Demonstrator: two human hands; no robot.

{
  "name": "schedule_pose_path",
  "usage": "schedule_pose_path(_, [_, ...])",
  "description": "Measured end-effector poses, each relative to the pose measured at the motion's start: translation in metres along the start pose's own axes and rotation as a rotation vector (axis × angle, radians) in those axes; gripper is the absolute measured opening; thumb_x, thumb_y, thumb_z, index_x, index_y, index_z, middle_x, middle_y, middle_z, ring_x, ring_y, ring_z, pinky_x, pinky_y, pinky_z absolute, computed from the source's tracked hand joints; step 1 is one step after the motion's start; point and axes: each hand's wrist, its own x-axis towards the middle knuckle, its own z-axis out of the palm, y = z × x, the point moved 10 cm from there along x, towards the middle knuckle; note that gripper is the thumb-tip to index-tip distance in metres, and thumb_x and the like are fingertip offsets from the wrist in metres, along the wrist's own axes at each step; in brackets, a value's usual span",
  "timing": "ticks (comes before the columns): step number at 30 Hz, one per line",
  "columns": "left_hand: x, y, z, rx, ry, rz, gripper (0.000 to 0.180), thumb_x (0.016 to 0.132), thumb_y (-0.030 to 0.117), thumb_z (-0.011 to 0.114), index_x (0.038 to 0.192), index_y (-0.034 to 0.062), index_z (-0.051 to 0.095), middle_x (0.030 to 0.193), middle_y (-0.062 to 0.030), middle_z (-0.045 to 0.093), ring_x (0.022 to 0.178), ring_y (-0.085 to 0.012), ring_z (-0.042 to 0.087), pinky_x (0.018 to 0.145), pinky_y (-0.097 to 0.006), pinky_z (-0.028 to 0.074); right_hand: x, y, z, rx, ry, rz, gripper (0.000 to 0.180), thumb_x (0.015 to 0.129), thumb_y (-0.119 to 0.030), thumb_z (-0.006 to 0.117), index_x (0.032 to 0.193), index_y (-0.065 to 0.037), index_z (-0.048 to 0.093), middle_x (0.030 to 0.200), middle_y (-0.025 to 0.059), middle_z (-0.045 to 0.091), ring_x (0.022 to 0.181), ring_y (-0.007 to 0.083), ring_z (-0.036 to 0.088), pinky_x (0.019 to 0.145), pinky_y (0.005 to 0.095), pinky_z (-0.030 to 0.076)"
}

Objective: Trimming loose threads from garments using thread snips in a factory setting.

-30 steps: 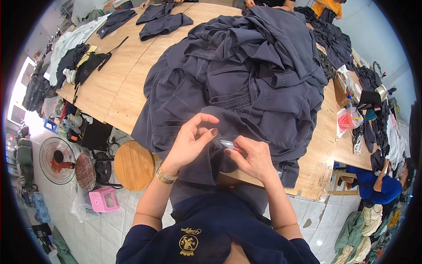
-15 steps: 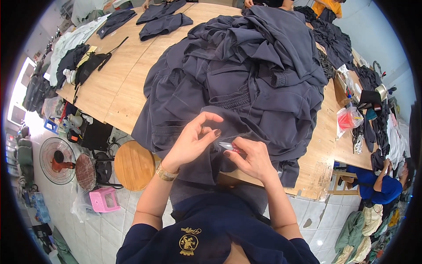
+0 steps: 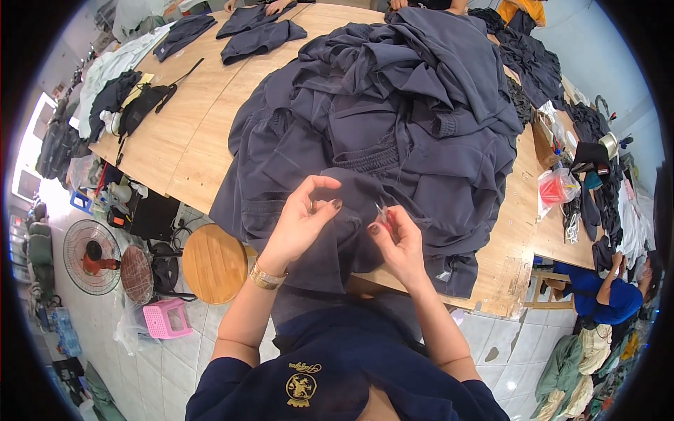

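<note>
In my right hand (image 3: pixel 401 245) is a pair of small thread snips (image 3: pixel 382 212) with red handles, their pointed blades aimed up and away from me. My left hand (image 3: pixel 302 217) is raised to the left of the snips, its index finger and thumb curved but apart, with nothing visible between them. Below both hands, a dark grey garment (image 3: pixel 316 259) hangs over the near table edge. Behind it rises a big heap of dark grey garments (image 3: pixel 449 175), some with gathered elastic waistbands.
The heap rests on a wooden table (image 3: pixel 203 133). More dark pieces (image 3: pixel 263 42) lie at the far left, close to another person's hands. A round wooden stool (image 3: pixel 215 263), a pink plastic stool (image 3: pixel 167 318) and a fan (image 3: pixel 91 257) stand at left. Someone in blue (image 3: pixel 607 302) sits at right.
My right hand has drawn back from the left, and the snips now point upward. My left hand has shifted slightly left. Another person's hands have reached the far-left pieces.
</note>
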Motion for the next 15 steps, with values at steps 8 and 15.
schedule_pose_path(8, [-0.009, -0.003, 0.000, -0.208, 0.030, -0.118, 0.021, 0.091, 0.004, 0.057, 0.111, 0.0038, 0.051, 0.068, 0.0081, 0.051, 0.057, 0.0044, 0.040, 0.049, -0.012, 0.030, 0.001, -0.016, 0.016, -0.187, 0.058, -0.186, 0.025, 0.077, -0.005, 0.072, 0.096, -0.003, 0.056, 0.070, -0.0036, 0.053, 0.058, 0.0024, 0.044, 0.051, 0.0181, 0.037])
schedule_pose_path(15, [-0.009, -0.006, 0.002, -0.229, 0.020, -0.049, 0.016, 0.092, 0.003, 0.054, 0.108, 0.0019, 0.054, 0.071, 0.0089, 0.050, 0.059, 0.0053, 0.040, 0.051, -0.012, 0.031, 0.009, 0.018, 0.005, 0.238, 0.081, 0.103, 0.005, 0.090, -0.004, 0.059, 0.091, -0.001, 0.056, 0.077, -0.0049, 0.052, 0.069, 0.0008, 0.044, 0.060, 0.0155, 0.035])
